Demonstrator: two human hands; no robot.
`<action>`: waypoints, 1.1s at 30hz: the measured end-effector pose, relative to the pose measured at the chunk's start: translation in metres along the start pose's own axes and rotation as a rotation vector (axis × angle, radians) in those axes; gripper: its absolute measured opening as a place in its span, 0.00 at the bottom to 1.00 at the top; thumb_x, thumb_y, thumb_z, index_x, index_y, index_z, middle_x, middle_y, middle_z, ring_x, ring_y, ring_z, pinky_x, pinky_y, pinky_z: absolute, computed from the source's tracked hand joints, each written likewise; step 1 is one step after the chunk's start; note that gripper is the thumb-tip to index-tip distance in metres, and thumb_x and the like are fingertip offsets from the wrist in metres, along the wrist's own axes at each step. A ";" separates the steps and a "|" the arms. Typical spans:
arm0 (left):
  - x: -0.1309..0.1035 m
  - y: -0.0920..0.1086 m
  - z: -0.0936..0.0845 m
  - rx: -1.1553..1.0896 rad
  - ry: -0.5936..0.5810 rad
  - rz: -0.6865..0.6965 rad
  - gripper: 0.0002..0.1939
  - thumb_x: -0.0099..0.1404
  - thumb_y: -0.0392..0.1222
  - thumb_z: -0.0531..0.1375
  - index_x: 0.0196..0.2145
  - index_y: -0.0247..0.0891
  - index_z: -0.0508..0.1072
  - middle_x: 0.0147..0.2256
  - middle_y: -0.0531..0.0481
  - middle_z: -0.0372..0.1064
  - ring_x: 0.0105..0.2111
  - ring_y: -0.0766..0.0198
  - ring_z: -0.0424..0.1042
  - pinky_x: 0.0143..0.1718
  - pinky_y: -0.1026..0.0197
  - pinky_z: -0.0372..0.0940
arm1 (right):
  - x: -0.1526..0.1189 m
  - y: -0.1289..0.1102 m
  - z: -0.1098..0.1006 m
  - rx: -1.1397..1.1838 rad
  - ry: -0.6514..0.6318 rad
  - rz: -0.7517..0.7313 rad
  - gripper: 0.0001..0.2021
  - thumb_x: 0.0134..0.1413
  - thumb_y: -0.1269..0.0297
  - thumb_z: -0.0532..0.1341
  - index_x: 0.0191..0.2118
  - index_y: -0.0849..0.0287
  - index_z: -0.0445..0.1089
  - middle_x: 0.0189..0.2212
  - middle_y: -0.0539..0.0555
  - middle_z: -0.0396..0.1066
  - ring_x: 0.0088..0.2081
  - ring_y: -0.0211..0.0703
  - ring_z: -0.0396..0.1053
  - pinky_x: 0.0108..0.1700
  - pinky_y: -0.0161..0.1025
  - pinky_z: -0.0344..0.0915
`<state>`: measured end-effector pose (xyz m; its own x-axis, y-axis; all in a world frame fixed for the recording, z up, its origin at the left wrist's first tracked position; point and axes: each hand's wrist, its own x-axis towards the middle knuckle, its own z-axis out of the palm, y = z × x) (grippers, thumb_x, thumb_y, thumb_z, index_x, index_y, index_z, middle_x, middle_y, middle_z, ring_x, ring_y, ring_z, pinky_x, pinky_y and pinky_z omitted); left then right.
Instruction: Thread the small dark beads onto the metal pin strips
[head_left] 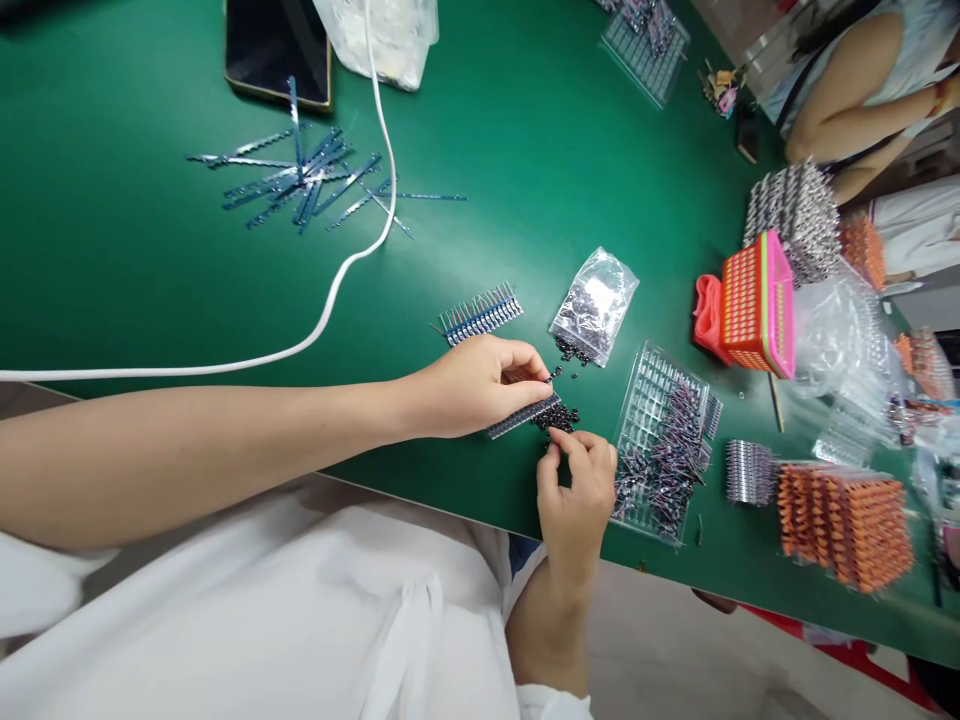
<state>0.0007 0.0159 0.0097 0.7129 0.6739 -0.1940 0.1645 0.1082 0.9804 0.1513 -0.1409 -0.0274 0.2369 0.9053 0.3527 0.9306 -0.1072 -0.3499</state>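
Note:
My left hand is closed, thumb and fingers pinching near the right end of a dark, narrow strip with a row of small segments. Just beside that end lies a pile of tiny black bead-like parts. My right hand is closed, with its fingertips pinched together at the pile's near edge; anything between them is too small to make out. Beyond my left hand rests a blue strip with a row of thin wire leads. A clear plastic bag of dark small parts has some spilled at its mouth.
Right of my right hand is a clear tray heaped with leaded parts. Farther right stand an orange basket and stacked orange-topped parts. Blue metal strips, a phone and a white cable lie left. Another person sits far right.

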 end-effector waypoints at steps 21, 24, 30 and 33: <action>-0.002 0.005 -0.003 0.024 -0.022 0.003 0.07 0.64 0.41 0.61 0.33 0.35 0.77 0.32 0.50 0.78 0.32 0.64 0.74 0.34 0.64 0.66 | -0.004 -0.006 -0.003 -0.005 0.003 -0.011 0.10 0.59 0.73 0.60 0.45 0.57 0.74 0.36 0.55 0.68 0.41 0.43 0.65 0.44 0.44 0.67; -0.002 0.005 -0.002 0.029 -0.023 0.010 0.07 0.64 0.40 0.61 0.33 0.36 0.77 0.32 0.50 0.79 0.33 0.65 0.74 0.35 0.64 0.66 | -0.005 -0.007 -0.001 -0.026 -0.008 -0.019 0.10 0.60 0.72 0.60 0.45 0.56 0.74 0.36 0.55 0.68 0.40 0.43 0.65 0.44 0.43 0.67; -0.002 0.004 -0.002 0.017 -0.022 0.020 0.06 0.64 0.40 0.61 0.33 0.35 0.76 0.32 0.50 0.78 0.33 0.65 0.74 0.35 0.64 0.66 | -0.004 -0.007 0.000 -0.045 0.015 -0.012 0.09 0.60 0.72 0.60 0.44 0.57 0.74 0.35 0.55 0.69 0.40 0.43 0.65 0.43 0.42 0.66; -0.003 0.005 -0.002 0.022 -0.028 0.016 0.06 0.64 0.40 0.61 0.33 0.35 0.77 0.32 0.50 0.78 0.32 0.65 0.74 0.34 0.64 0.65 | -0.004 -0.007 0.001 -0.049 0.014 -0.012 0.09 0.60 0.72 0.60 0.44 0.57 0.74 0.35 0.55 0.69 0.40 0.43 0.65 0.43 0.43 0.66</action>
<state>-0.0020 0.0161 0.0149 0.7339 0.6549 -0.1799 0.1683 0.0813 0.9824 0.1433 -0.1435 -0.0268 0.2288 0.9010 0.3685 0.9460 -0.1165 -0.3025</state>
